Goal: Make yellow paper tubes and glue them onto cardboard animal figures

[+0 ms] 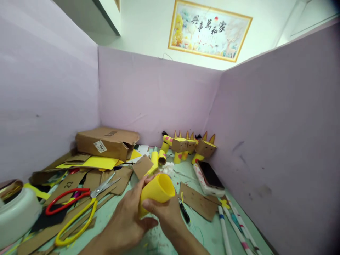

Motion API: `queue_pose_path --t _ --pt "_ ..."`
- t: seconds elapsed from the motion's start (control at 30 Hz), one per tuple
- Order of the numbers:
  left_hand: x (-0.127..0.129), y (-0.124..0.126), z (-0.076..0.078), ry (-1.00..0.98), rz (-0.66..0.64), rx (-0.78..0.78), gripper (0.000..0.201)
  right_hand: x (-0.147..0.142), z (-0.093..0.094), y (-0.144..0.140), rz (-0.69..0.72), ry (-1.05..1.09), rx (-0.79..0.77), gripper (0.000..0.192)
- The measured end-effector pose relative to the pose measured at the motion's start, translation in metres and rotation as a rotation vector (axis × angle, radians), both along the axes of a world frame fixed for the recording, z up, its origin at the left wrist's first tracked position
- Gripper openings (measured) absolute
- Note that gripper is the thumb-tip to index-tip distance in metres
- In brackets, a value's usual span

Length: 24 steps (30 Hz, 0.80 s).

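Both hands' fingers (148, 204) seemingly around yellow tube (157, 191)

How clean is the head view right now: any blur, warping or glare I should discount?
Head view: wide-angle warping bends the partition walls and corners darken; the hands, left and right, on the yellow paper tube look slightly soft; bright light washes the upper wall around the framed picture; no strong glare on the table.

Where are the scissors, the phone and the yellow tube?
scissors (79, 205), head view, on the crossing handles.
phone (209, 175), head view, middle of the dark screen.
yellow tube (156, 193), head view, on its side wall.
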<state>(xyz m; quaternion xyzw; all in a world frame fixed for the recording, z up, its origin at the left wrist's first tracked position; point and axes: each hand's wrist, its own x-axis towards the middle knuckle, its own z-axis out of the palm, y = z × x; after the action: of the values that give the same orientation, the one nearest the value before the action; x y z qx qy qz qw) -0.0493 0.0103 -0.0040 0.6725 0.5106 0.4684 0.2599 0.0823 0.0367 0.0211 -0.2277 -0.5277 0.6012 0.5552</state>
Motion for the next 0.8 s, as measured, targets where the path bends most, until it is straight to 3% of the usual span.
queue_pose_path --t 0.1,0.23,0.37,0.57,0.67,0.8 --pt "0.002 -0.002 -0.002 0.054 0.017 0.004 0.062 -0.004 -0.008 -0.004 -0.018 0.050 0.050 0.047" --pt "-0.003 -0.001 0.003 0.070 0.027 0.022 0.050 0.001 -0.017 0.000 -0.042 0.050 0.047 0.050" --pt "-0.014 0.003 0.007 0.111 0.114 0.067 0.036 0.013 -0.011 0.011 -0.090 0.126 0.113 0.042" --pt "-0.043 0.016 0.015 0.087 0.283 0.134 0.048 0.046 0.009 0.037 -0.394 0.256 0.099 0.017" --pt "-0.046 0.017 0.013 0.119 0.257 0.112 0.048 0.046 0.008 0.031 -0.433 0.010 0.272 0.018" --pt "-0.032 0.011 0.007 0.166 0.165 0.074 0.043 0.023 -0.003 0.008 -0.433 -0.448 0.664 0.047"
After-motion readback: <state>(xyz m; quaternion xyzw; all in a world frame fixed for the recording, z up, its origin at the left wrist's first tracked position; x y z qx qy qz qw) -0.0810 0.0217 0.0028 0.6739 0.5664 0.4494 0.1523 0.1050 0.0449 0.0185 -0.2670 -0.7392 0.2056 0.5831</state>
